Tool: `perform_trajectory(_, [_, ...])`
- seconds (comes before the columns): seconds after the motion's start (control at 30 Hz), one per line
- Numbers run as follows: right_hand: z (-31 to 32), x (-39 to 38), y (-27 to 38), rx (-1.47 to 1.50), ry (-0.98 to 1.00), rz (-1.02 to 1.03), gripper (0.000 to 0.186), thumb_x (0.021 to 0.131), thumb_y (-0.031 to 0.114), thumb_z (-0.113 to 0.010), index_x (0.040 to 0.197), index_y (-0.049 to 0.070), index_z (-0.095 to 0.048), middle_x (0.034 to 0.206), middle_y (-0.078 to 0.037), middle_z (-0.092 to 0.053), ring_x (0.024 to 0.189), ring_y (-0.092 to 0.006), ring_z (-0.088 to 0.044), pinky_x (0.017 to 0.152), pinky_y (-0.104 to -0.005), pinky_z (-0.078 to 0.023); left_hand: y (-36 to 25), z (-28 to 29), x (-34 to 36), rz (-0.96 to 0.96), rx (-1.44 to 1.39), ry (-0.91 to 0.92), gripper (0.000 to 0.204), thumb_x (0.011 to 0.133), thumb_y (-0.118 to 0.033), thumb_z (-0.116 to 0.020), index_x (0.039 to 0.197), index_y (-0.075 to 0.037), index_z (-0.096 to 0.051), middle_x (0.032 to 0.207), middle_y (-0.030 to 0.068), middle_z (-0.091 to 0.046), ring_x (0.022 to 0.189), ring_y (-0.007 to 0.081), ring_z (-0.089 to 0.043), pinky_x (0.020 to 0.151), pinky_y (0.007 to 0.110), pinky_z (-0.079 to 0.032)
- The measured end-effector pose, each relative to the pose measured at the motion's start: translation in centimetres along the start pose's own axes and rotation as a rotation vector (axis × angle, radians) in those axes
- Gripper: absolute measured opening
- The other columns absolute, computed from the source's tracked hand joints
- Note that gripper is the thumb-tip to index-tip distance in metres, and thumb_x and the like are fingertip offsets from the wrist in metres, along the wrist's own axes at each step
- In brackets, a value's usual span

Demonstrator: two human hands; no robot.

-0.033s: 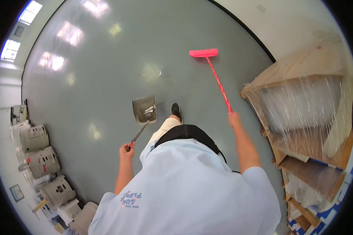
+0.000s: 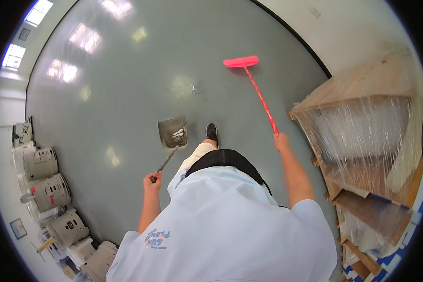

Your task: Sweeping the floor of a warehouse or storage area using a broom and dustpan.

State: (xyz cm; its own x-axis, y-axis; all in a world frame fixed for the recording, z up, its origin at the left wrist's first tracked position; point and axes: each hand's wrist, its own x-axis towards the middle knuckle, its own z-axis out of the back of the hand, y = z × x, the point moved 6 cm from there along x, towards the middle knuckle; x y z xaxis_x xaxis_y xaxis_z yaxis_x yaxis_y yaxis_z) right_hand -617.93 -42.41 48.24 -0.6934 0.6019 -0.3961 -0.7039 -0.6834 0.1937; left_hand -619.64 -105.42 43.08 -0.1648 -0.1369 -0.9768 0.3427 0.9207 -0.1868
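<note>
My left hand (image 2: 152,180) is closed round the dark grey handle of a long-handled dustpan (image 2: 167,127). The grey pan is in front of me, left of my shoe, with some pale scraps (image 2: 178,133) and dark dirt inside it. Out to the right, my right hand (image 2: 281,142) grips the upper end of a broom (image 2: 261,98) with a red patterned stick. Its wide, bright pink head is well ahead of me, far from the pan. A small crumpled shiny scrap (image 2: 195,89) lies on the floor between the pan and the broom head.
Smooth grey floor (image 2: 127,94) stretches ahead to the walls. Along the left stand several beige drum-shaped machines (image 2: 51,191). A large film-wrapped wooden crate (image 2: 362,127) stands close on my right, with another wrapped load (image 2: 371,216) behind it. My shoe (image 2: 212,131) is beside the pan.
The broom head has shifted slightly to the left and away from me, and tilts a little more. The dustpan and both grips look the same.
</note>
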Motion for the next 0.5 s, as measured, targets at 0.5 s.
perform_trajectory(0.5, [-2.3, 9.1, 30.9, -0.371, 0.429, 0.634, 0.027, 0.076, 0.029, -0.040, 0.091, 0.009, -0.047, 0.081, -0.013, -0.053, 0.076, -0.0290, -0.050, 0.064, -0.0399, -0.040, 0.7, 4.9, 10.1, -0.109, -0.140, -0.090, 0.006, 0.068, -0.001, -0.036, 0.064, 0.003, -0.039, 0.058, 0.0116, -0.044, 0.053, 0.0205, -0.048, 0.062, 0.034, -0.047])
